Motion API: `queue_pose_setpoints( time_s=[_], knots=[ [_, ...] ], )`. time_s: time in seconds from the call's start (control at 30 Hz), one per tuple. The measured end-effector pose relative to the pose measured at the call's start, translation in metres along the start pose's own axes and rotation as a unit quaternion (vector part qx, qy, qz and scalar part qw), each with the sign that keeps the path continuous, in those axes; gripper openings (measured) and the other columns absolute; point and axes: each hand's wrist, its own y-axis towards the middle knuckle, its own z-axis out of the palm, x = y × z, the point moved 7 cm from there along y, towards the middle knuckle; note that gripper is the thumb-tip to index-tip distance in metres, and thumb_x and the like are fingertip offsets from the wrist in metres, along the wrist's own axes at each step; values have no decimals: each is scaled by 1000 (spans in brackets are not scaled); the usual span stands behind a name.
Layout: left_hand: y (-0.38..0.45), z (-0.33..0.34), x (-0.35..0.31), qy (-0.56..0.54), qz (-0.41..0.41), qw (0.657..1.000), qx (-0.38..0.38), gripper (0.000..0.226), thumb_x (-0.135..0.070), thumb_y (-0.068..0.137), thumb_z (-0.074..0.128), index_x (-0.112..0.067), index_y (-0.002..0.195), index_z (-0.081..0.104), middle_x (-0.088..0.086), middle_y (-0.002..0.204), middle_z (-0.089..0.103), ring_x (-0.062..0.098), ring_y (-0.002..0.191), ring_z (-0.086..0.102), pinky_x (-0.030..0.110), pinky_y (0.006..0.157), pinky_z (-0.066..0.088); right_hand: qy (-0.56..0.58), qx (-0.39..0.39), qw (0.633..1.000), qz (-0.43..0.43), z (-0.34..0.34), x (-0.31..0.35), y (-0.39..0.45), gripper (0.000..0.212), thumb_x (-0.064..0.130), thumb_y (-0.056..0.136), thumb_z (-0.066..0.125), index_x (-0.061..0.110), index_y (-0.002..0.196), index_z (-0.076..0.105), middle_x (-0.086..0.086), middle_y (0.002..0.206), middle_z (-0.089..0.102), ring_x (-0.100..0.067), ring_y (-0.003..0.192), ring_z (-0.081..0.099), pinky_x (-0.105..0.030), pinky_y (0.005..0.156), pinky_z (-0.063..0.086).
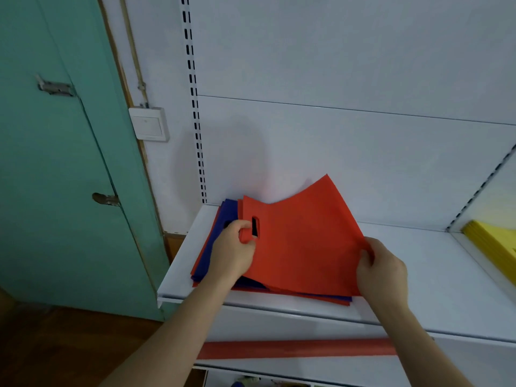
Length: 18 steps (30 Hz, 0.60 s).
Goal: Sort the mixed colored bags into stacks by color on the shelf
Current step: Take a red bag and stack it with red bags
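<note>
Red bag point(301, 241) on top of the mixed pile is gripped at both ends: its handle edge, beside the cut-out slot, is pinched by the curled fingers and thumb of the left hand point(233, 251), and its opposite edge is pinched by the right hand point(382, 270). The bag is raised at its far corner and bowed, while its near edge lies on the pile. Beneath it, blue bags point(223, 219) and further red ones are fanned in a loose pile at the left end of the white shelf point(435, 275). Yellow bags point(491, 244) are stacked at the far right of the shelf, well apart. A red roll point(296, 349) lies below the shelf front. A green door point(55, 163) and a wall switch point(149, 124) are seen to the left.
</note>
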Motion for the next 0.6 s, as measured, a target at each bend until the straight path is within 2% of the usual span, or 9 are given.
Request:
queue_pose_setpoints(
  time_s=[0.03, 0.1, 0.17, 0.23, 0.3, 0.4, 0.53, 0.6],
  knots=[
    [0, -2, -5, -2, 18, 1000, -5, 45, -12, 98, 66, -35, 137, 58, -13, 121, 69, 1, 101, 66, 14, 72, 51, 20, -15, 1000, -6, -5, 0, 2, 32, 5, 98, 54, 18, 123, 69, -2, 93, 74, -29, 81, 65, -36, 77, 48],
    [-3, -10, -19, -10, 77, 996, -33, 54, -10, 99, 64, -38, 143, 52, -19, 125, 67, -4, 106, 65, 10, 78, 53, 65, -49, 997, -11, -16, 0, 4, 28, 12, 101, 57, 24, 124, 65, 5, 97, 72, -23, 86, 65, -35, 80, 47],
    [-9, -19, -33, -21, 153, 986, -60, 60, -8, 100, 64, -42, 146, 49, -26, 137, 59, -10, 122, 57, 2, 93, 44, 118, -77, 990, -3, -26, -3, 4, 27, 21, 102, 60, 34, 125, 58, 16, 101, 68, -13, 89, 64, -37, 82, 50],
    [-11, -23, -37, -25, 190, 979, -72, 62, -8, 100, 64, -43, 148, 47, -29, 144, 53, -10, 134, 49, 6, 106, 39, 158, -93, 983, 8, -33, -6, 3, 34, 28, 102, 63, 42, 131, 51, 27, 108, 65, 2, 94, 64, -38, 82, 51],
    [-11, -22, -35, -21, 188, 979, -75, 60, -7, 100, 64, -39, 149, 47, -26, 147, 51, -5, 139, 46, 15, 114, 37, 174, -94, 980, 12, -35, -8, 0, 46, 28, 101, 63, 45, 139, 44, 35, 116, 60, 10, 101, 61, -37, 81, 50],
    [-12, -12, -29, -24, 172, 982, -72, 52, -5, 100, 62, -31, 144, 52, -14, 137, 62, 4, 130, 57, 26, 111, 47, 186, -72, 980, 11, -27, -12, -3, 55, 21, 101, 60, 45, 146, 39, 29, 113, 62, 7, 98, 62, -41, 78, 53],
    [-18, -7, -25, -24, 162, 979, -121, 41, -5, 101, 60, -32, 131, 58, -17, 120, 67, 2, 115, 62, 23, 99, 53, 190, -60, 980, 5, -18, -15, -7, 62, 16, 102, 54, 46, 151, 33, 17, 103, 62, -2, 83, 63, -49, 72, 55],
    [-19, -5, -25, -23, 165, 977, -129, 37, -8, 102, 59, -34, 127, 58, -18, 116, 68, 2, 112, 63, 17, 94, 51, 199, -68, 978, 0, -21, -16, -8, 67, 19, 103, 54, 51, 155, 27, 19, 106, 62, 1, 89, 63, -45, 72, 53]
  ],
)
